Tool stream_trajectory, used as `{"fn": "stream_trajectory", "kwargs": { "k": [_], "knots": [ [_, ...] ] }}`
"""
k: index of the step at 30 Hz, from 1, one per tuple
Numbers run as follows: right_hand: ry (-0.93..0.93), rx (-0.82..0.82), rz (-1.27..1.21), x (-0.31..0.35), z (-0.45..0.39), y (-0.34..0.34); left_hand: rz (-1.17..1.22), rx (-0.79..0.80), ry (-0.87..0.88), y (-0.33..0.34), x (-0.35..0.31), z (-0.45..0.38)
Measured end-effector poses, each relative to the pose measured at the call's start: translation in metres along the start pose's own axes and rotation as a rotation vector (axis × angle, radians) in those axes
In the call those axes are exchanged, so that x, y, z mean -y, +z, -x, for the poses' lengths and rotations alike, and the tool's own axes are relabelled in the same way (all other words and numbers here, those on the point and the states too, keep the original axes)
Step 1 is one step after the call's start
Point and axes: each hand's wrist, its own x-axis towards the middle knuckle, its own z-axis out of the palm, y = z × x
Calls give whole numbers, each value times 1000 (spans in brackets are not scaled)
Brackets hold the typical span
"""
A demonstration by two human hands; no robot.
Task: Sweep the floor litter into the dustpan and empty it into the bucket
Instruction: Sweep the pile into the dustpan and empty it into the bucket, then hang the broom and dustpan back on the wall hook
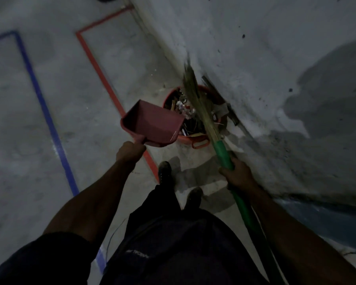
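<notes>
Grey concrete floor point(49, 120), taped blue and red: the left hand point(130, 150) grips a red dustpan point(152, 124) tilted over the litter-filled orange bucket point(199, 141) by the wall; the right hand point(237, 173) wraps the green-handled broom point(222, 153), bristles above the bucket.

Faint white print on dark shorts point(173, 254), blurred, unreadable.

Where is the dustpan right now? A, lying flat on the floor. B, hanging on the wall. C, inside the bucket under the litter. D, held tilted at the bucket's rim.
D: the left hand grips the dustpan by its handle, off the floor, its open lip tipped toward the litter-filled bucket, while the right hand holds the broom.
</notes>
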Motion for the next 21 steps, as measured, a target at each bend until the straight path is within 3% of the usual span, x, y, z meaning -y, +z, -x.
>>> {"fn": "stream_trajectory", "kwargs": {
  "k": [8, 21],
  "knots": [
    [-85, -9, 62, 27, 13, 14, 327, 88, 74, -24, 24, 8],
    [-59, 26, 144, 93, 51, 108, 483, 308, 223, -80, 55, -6]
  ]
}}
